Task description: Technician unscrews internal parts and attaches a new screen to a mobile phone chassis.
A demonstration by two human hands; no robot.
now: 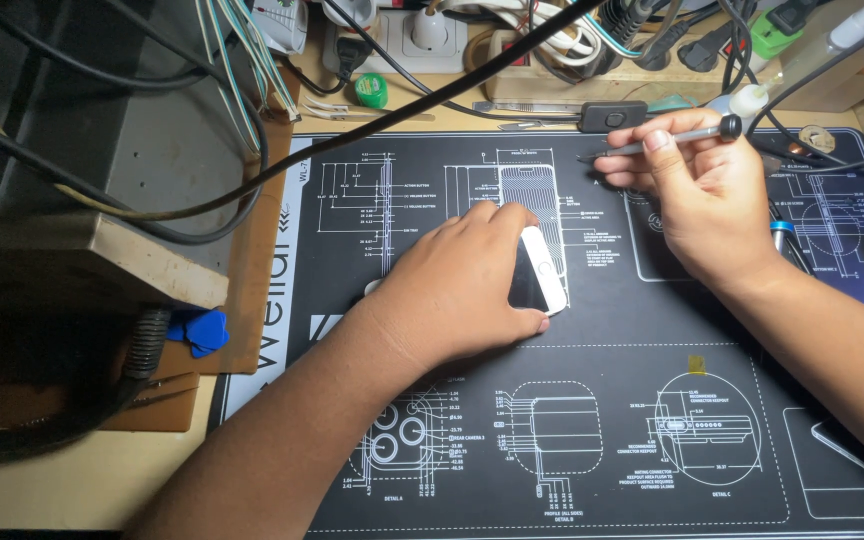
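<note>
Phone (540,268): white, flat on black mat (592,420), long axis approx. top-bottom; pinned under left hand (462,290). Right hand (697,190) pinching screwdriver (652,143), tip pointing left.

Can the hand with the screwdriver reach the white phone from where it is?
Probably yes. The right hand holds the screwdriver just above and beside the white phone, with only bare black mat between them. The left hand covers most of the phone, but its right edge shows.
</note>
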